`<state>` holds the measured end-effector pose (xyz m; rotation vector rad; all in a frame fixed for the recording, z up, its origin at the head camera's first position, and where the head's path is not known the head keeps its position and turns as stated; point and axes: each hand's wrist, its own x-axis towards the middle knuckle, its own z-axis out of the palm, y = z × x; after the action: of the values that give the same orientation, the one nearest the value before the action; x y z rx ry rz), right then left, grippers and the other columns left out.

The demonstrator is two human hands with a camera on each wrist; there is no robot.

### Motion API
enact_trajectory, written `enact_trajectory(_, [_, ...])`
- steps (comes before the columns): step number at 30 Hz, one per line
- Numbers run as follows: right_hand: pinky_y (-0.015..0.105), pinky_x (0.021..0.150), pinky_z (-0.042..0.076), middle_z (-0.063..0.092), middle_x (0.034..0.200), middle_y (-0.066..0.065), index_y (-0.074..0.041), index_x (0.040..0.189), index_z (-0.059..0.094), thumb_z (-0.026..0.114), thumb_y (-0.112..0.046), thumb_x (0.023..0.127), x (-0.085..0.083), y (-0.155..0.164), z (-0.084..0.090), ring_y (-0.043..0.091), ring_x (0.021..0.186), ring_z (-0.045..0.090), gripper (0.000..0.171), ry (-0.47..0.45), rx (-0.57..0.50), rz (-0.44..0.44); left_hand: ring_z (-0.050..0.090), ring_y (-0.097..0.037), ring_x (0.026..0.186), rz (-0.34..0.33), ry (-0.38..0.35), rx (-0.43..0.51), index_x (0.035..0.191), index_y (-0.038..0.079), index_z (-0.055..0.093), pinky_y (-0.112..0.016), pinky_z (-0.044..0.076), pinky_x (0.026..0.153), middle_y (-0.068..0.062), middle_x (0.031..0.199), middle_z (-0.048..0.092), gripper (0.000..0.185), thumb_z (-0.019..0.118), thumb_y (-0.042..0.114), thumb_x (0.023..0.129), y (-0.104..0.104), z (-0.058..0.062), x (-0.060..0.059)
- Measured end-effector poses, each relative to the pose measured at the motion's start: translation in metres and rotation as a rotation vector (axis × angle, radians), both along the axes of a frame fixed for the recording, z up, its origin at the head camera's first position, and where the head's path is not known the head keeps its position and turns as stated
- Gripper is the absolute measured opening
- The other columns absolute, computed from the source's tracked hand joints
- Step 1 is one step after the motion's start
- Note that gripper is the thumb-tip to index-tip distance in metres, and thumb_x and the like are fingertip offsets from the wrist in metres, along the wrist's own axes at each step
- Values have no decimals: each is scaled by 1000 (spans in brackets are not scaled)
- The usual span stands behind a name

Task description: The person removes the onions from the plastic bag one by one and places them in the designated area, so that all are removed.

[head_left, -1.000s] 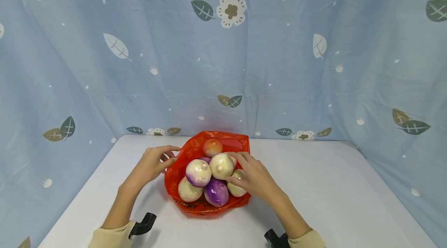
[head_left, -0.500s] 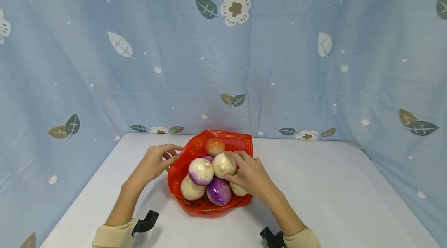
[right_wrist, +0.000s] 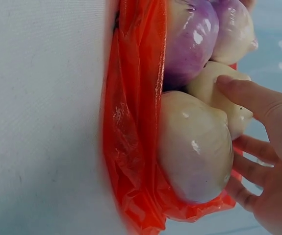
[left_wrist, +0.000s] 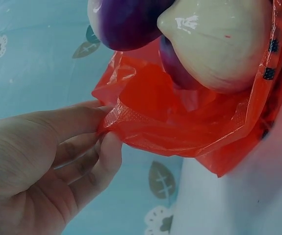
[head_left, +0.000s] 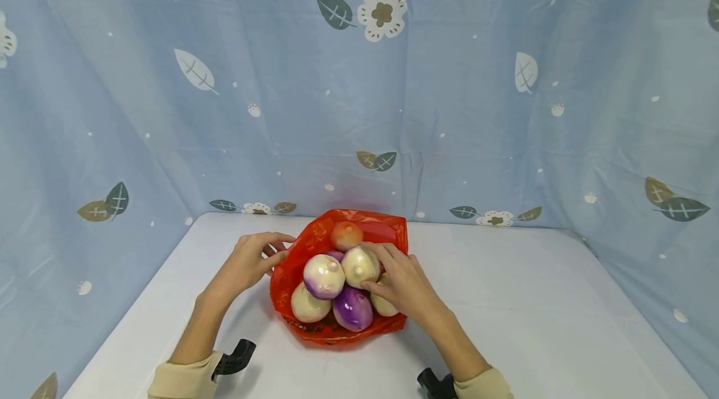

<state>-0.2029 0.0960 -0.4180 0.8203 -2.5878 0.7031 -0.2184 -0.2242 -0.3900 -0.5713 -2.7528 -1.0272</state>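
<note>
— Since a second ago, what has shifted?

— Barely anything. Only my right hand [head_left: 405, 283] has crept a little further onto the pile; my left hand [head_left: 247, 265] sits where it was, at the bag's 9 o'clock edge.

— And how are your grips?

— On the left, my thumb and fingers [left_wrist: 89, 120] pinch a fold of the red plastic bag [head_left: 303, 252]; the left wrist view shows the film caught between them. On the right, my fingers are curled over the pale onion [head_left: 361, 266] at the top of the heap, thumb low on its near side, fingertips [right_wrist: 239, 93] pressing its skin. It's a cupping grip, not closed tight, and the onion hasn't left the pile.

— Where's the bag?

— On the white desk [head_left: 533, 299], in the middle, toward the far edge, mouth open upward. Inside I count a small orange-tinted onion [head_left: 346, 235] at 12 o'clock, a white-and-purple one [head_left: 324, 276] left of centre, a purple one [head_left: 352, 309] at 6 o'clock, a cream one [head_left: 308, 305] at 7 o'clock, and another pale one partly under my right palm.

— So how far along?

— By my judgement, early. The bag is held open and one onion is in hand, but nothing lies on the desk outside the bag. Every onion remains inside.
</note>
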Motion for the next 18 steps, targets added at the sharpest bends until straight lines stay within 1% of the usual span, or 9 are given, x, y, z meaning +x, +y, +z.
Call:
enact_trajectory(6, [38,87,50,60,123,0,-24,137,55,81,-33,79,1,2,0,17,109,62,64,-10,-34,29,66,-11,71,-4,7,5,118,9,70,-20,56,54,-5,89,73,32,71,5,87,2,-2,0])
enact_trajectory(10, [37,86,51,60,121,-1,-24,136,55,81,-32,79,1,3,1,16,106,62,64,-10,-58,30,65,-11,71,-16,15,0,118,9,70,-20,55,53,-5,88,73,31,70,4,87,2,-2,0])
enact_trajectory(13, [34,82,52,60,121,-1,-23,135,56,82,-31,78,1,5,2,15,100,62,63,-1,-84,38,66,-11,71,-16,29,-9,117,9,71,-20,54,53,-4,87,73,31,70,3,87,2,-2,0])
enact_trajectory(18, [35,83,52,59,123,-3,-23,134,56,82,-30,78,2,7,4,14,103,61,62,-11,-124,50,66,-11,72,-19,38,-17,116,9,72,-19,53,53,-3,87,73,29,70,2,87,2,-2,-1])
